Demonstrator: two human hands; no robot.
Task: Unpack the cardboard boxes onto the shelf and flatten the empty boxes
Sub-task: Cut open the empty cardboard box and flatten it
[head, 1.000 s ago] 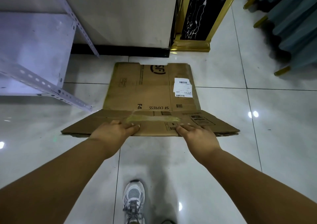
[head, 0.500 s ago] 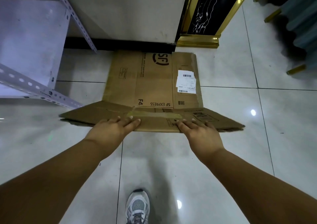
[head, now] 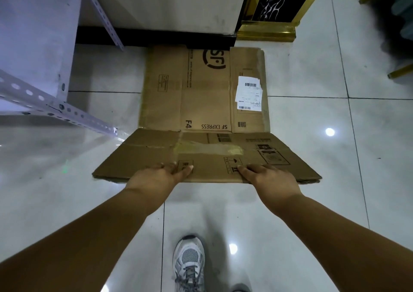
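Observation:
A flattened cardboard box (head: 207, 155) with a strip of clear tape hangs low over the floor, its far edge lying across a second flattened box (head: 205, 90) printed "SF EXPRESS". My left hand (head: 156, 177) and my right hand (head: 272, 177) hold its near edge, fingers laid on top and thumbs hidden underneath. The second box lies flat on the tiles against the wall's black skirting and carries a white shipping label (head: 249, 94).
A grey metal shelf (head: 33, 46) with perforated angle posts stands at the left, one post (head: 67, 115) close to the held box's left corner. A gold-trimmed black pillar (head: 268, 30) is at the back right. My sneaker (head: 190, 262) is on the glossy tile floor.
The held box has tipped down flatter and now shows more of its top face. Both hands keep their grip on its near edge. The view has shifted forward toward the wall.

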